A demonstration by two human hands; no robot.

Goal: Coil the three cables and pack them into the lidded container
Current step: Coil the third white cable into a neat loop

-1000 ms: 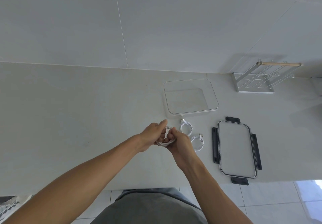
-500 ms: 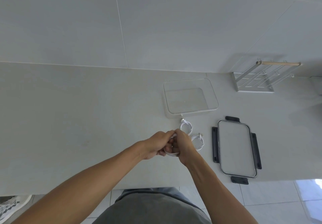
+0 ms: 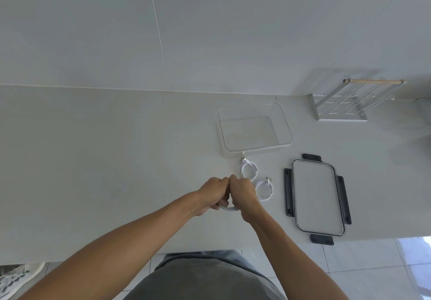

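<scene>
Now the left hand point(image 3: 213, 194) and the right hand point(image 3: 242, 194) meet knuckle to knuckle above the front part of the tabletop point(image 3: 93, 159), and both have their fingers curled around the third cable point(image 3: 229, 208); only a short white arc of it shows below the fists. I judge this is the last coil in the making.

Just beyond the hands lie two finished coils — the first coiled cable point(image 3: 249, 169), with its plug almost touching the near wall of the container, and the second coiled cable point(image 3: 264, 189) beside the right hand. The clear container point(image 3: 289, 134) stands open and empty toward the back edge, and its lid point(image 3: 318, 198) with dark clips lies flat near the front edge, to the right.

Such a cable looks light, soft and a little springy, so a loose coil may open again. It is better to pinch it across all the loops together — not by the plug — and put it down flat in the container.
</scene>
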